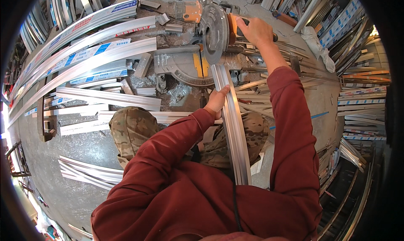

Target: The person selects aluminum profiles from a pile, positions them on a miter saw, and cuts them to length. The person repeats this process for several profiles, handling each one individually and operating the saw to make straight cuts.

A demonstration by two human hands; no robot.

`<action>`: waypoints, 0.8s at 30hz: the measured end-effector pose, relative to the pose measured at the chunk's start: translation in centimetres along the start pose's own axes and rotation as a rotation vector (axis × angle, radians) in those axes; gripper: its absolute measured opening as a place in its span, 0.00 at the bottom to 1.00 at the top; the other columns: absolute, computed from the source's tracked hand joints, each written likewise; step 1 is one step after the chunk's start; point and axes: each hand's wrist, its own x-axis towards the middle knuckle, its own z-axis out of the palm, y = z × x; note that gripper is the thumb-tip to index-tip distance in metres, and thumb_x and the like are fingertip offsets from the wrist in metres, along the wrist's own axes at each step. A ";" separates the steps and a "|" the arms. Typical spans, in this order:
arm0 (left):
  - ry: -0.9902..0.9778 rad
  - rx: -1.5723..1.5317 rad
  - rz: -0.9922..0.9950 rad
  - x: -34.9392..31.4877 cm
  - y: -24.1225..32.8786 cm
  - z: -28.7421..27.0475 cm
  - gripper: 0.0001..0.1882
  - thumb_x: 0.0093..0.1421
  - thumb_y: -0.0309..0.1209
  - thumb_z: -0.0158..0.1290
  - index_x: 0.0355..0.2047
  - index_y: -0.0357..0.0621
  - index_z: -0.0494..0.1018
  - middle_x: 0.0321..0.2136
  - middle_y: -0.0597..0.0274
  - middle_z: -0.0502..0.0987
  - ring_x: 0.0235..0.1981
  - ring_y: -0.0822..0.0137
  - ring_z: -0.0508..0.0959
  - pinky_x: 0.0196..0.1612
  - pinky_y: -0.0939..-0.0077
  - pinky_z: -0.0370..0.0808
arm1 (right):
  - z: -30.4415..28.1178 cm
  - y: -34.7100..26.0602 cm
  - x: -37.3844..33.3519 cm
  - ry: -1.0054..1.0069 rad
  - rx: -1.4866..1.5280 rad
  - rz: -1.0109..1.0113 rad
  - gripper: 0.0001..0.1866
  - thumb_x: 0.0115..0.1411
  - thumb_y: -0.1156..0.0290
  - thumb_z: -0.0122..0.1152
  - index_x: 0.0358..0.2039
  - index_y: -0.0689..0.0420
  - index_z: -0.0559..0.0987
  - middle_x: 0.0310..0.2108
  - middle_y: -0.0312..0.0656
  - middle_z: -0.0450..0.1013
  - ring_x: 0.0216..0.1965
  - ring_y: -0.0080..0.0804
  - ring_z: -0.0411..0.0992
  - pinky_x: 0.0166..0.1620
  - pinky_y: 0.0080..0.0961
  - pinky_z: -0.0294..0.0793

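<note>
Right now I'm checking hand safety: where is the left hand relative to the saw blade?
In the head view, the left hand grips the aluminium profile at centre, below the saw blade and clear of it.

**Hidden and cut off at the saw**

The profile's (232,127) far end vanishes under the saw's blade guard (213,32), so the blade's contact with it cannot be seen. Its near end disappears behind the red sweater (202,199). The right hand (255,30) covers the saw handle. The left hand's (217,101) fingertips are tucked behind the profile. The stacked strips (362,102) at right blur toward the dark rim.
</note>
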 end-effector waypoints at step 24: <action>0.074 -0.002 0.003 1.2 -0.6 -0.1 0.21 0.69 0.44 0.45 0.45 0.34 0.70 0.33 0.51 0.79 0.29 0.60 0.80 0.33 0.64 0.80 | -0.3 0.0 1.4 -0.028 -0.004 0.034 0.42 0.59 0.33 0.39 0.27 0.63 0.84 0.29 0.56 0.78 0.34 0.52 0.77 0.39 0.46 0.74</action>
